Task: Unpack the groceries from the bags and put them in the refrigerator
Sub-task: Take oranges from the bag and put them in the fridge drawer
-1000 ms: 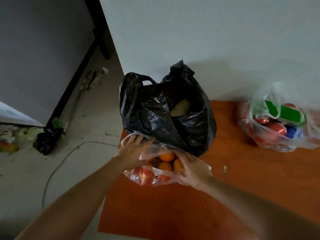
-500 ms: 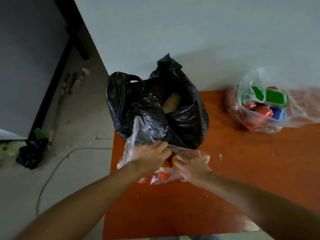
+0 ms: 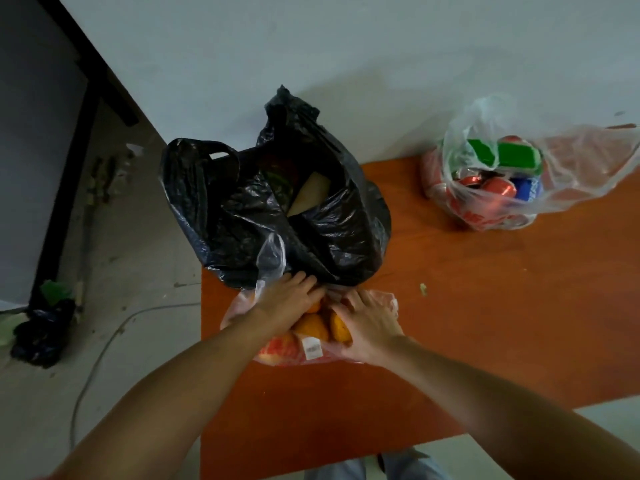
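Note:
A clear plastic bag of fruit (image 3: 294,351) lies on the orange table (image 3: 485,323), in front of a black bag (image 3: 277,209). Oranges (image 3: 311,329) and red fruit show through its open top. My left hand (image 3: 285,299) reaches into the bag's left side, fingers curled over an orange. My right hand (image 3: 367,323) grips the bag's right edge against another orange. The black bag stands open, with a pale item (image 3: 308,195) inside. A second clear bag (image 3: 498,181) at the table's far right holds drink cans and a green box.
A white wall runs behind the table. The table's left edge (image 3: 202,341) drops to a dusty floor with a cable (image 3: 100,348), a small black bag (image 3: 41,332) and scraps. A dark frame (image 3: 69,168) stands at the far left. A small crumb (image 3: 423,289) lies on the table.
My hands came together over the fruit bag, then parted its top, so the oranges show again. The view has tilted further down.

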`<state>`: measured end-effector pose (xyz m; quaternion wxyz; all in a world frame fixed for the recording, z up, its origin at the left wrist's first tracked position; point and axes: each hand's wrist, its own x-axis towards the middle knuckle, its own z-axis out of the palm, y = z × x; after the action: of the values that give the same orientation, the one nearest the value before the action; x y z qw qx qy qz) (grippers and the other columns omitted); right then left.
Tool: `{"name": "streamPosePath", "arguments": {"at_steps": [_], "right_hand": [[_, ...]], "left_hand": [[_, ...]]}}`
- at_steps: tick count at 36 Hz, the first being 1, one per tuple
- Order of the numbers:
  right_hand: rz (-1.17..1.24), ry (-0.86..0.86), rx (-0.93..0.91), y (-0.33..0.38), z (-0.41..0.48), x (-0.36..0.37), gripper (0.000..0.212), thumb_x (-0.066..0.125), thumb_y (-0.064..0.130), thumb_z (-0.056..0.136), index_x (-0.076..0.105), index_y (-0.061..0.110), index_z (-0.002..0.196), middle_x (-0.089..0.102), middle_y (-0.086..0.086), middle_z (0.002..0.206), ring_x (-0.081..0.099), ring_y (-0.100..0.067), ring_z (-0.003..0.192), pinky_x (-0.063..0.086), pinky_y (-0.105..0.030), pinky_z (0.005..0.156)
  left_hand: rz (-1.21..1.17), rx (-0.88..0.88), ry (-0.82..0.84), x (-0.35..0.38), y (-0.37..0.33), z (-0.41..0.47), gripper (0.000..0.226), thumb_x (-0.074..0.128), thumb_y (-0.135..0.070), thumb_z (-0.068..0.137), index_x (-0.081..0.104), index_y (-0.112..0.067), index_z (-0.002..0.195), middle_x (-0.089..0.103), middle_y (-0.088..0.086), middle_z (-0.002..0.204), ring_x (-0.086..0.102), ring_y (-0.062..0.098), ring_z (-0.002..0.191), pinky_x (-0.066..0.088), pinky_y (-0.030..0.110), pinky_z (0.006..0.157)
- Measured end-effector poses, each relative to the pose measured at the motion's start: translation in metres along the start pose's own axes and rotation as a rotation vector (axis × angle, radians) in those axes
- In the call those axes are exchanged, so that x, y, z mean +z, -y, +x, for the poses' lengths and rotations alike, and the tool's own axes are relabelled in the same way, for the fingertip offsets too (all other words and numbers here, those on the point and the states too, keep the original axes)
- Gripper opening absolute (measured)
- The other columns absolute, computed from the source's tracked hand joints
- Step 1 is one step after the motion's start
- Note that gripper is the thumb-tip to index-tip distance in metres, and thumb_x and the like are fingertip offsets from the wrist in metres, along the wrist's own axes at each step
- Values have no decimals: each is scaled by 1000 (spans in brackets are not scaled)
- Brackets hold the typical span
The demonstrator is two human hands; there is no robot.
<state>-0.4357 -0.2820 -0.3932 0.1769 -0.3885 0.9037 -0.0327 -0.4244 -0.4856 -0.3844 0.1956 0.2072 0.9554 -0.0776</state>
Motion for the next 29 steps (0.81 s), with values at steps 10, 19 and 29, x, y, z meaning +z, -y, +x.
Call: {"name": "streamPosePath", "arguments": {"at_steps": [10,19,29], "right_hand": [[331,20,117,-18,-10,2,91,76,64,66,40,18,136,52,-1,136,47,-22,127,30,-46,110],[938,-186,237,-20,-28,-41,81,89,50,57,40,34,120,58,11,109,61,-6,95,55,-33,80],[847,-478,298,-64,-95,-80,77,85,36,66,40,39,129,48,9,113,52,-8,98,44,-28,80]], "left_hand": [[-44,-50,8,-5,-4,0,67,60,-12,84,32,-23,144,44,7,137,47,28,120,47,39,89],[-272,-271,-210,-37,-4,-31,69,67,-32,81,40,-27,145,43,-2,147,52,23,125,51,38,89],[-311,-206,-477,-111,-51,-25,67,77,-25,77,47,-14,135,53,9,125,56,31,110,56,44,72]]}}
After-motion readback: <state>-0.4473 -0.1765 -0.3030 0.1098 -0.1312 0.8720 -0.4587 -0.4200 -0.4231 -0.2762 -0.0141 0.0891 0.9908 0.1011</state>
